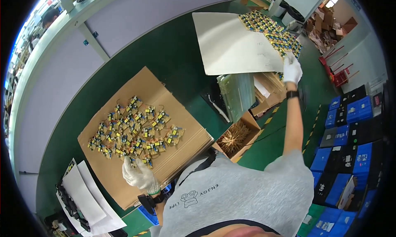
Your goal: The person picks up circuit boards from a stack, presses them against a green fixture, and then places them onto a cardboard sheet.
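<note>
A green table (173,43) is stretching beneath and beyond both hands, with a pale partition (165,8) standing along its far side. Blue bins (359,109) are standing stacked well to the right of the right hand (292,69). A cardboard sheet (152,84) is lying under the left hand (140,175), and a white sheet (222,43) is lying just left of the right one. Between the hands, a box (253,129) is holding thin sticks (233,138). Both hands are wearing white gloves. The right fingers are bunching narrowly at the near end of the far circuit boards (284,41), which are spreading beyond them. The left fingers are bending at the near edge of the closer circuit boards (154,145), which are lying ahead and rightward. Whether either hand is gripping a board, one cannot tell.
</note>
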{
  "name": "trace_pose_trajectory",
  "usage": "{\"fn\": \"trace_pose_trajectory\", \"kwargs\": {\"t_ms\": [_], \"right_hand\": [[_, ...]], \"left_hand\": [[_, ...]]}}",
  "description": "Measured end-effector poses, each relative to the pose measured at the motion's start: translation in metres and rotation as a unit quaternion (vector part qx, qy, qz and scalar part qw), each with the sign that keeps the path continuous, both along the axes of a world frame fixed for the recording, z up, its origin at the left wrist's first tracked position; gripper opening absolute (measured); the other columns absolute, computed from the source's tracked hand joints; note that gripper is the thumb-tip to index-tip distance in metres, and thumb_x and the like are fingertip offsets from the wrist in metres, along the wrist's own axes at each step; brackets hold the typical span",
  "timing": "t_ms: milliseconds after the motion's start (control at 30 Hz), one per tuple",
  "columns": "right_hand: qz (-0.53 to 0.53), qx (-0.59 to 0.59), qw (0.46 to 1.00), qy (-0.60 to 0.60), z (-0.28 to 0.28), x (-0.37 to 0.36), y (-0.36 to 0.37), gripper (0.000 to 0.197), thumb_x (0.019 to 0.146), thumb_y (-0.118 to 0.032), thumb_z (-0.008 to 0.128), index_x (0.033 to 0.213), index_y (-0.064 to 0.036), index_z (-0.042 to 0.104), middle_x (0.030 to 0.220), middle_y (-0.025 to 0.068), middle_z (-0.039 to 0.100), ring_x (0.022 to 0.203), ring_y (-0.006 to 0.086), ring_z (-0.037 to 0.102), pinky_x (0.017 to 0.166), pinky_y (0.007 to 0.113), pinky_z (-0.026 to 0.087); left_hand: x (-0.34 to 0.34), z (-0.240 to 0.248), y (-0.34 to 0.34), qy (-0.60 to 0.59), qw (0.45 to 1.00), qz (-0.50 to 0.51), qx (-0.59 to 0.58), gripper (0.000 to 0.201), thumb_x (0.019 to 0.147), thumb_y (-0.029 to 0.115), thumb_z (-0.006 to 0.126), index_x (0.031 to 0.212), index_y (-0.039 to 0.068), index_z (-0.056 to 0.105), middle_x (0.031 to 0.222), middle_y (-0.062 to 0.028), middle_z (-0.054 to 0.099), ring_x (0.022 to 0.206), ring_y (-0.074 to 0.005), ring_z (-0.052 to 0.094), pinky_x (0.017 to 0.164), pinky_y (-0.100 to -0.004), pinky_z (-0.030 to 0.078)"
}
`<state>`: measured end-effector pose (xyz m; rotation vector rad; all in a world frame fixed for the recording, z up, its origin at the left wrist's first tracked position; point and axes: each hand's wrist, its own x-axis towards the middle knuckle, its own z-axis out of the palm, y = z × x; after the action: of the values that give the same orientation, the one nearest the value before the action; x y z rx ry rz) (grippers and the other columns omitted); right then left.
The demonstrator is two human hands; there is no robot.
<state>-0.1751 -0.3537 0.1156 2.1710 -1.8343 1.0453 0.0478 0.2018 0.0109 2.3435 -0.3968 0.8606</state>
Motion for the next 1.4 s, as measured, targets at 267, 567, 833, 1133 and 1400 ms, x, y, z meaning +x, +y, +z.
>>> {"fn": "trace_pose_trajectory", "kwargs": {"t_ms": [267, 567, 833, 1133, 1400], "right_hand": [[0.107, 0.318, 0.938, 0.08, -0.044, -0.038, -0.168, 0.051, 0.077, -0.052, 0.067, 0.106, -0.0109, 0.069, 0.106, 0.0145, 0.068, 0.095, 0.0273, 0.064, 0.084, 0.038, 0.047], [0.233, 0.251, 0.925, -0.163, 0.02, -0.019, -0.022, 0.06, 0.077, -0.033, 0.076, 0.117, 0.0063, 0.054, 0.104, 0.0135, 0.064, 0.088, 0.0195, 0.062, 0.077, 0.031, 0.049], [0.295, 0.159, 0.897, -0.289, -0.106, -0.014, 0.122, 0.033, 0.084, -0.018, 0.072, 0.1, -0.0027, 0.048, 0.088, 0.0053, 0.056, 0.071, 0.0106, 0.055, 0.064, 0.027, 0.05], [0.279, 0.167, 0.917, -0.233, -0.156, 0.036, 0.127, 0.032, 0.086, -0.025, 0.07, 0.091, 0.0002, 0.053, 0.072, 0.006, 0.057, 0.064, 0.0152, 0.052, 0.061, 0.031, 0.044], [0.302, 0.093, 0.908, -0.277, -0.159, 0.052, 0.102, 0.03, 0.087, -0.024, 0.069, 0.094, 0.0006, 0.054, 0.073, 0.0051, 0.057, 0.063, 0.0139, 0.052, 0.06, 0.03, 0.044]], "left_hand": [[-0.019, 0.007, -0.067, 0.045, 0.995, -0.06, -0.069, 0.034, 0.079, 0.0, 0.067, 0.112, 0.0, 0.062, 0.111, -0.0172, 0.06, 0.105, -0.0304, 0.056, 0.09, -0.0393, 0.046], [-0.038, 0.019, -0.135, 0.091, 0.977, -0.179, -0.066, 0.034, 0.076, 0.005, 0.071, 0.11, 0.003, 0.064, 0.108, -0.0165, 0.062, 0.102, -0.0326, 0.057, 0.09, -0.0408, 0.045], [-0.056, 0.007, -0.165, 0.122, 0.97, -0.206, -0.047, 0.035, 0.076, 0.01, 0.072, 0.11, 0.006, 0.063, 0.111, -0.015, 0.061, 0.103, -0.033, 0.058, 0.09, -0.0426, 0.044], [-0.064, 0.012, -0.186, 0.125, 0.952, -0.275, -0.04, 0.037, 0.073, 0.01, 0.073, 0.108, 0.007, 0.063, 0.108, -0.0154, 0.061, 0.1, -0.0337, 0.058, 0.086, -0.0426, 0.044], [-0.066, -0.001, -0.183, 0.167, 0.957, -0.232, -0.043, 0.033, 0.076, 0.012, 0.071, 0.107, 0.006, 0.063, 0.109, -0.0157, 0.061, 0.102, -0.0343, 0.058, 0.087, -0.0425, 0.045]]}}
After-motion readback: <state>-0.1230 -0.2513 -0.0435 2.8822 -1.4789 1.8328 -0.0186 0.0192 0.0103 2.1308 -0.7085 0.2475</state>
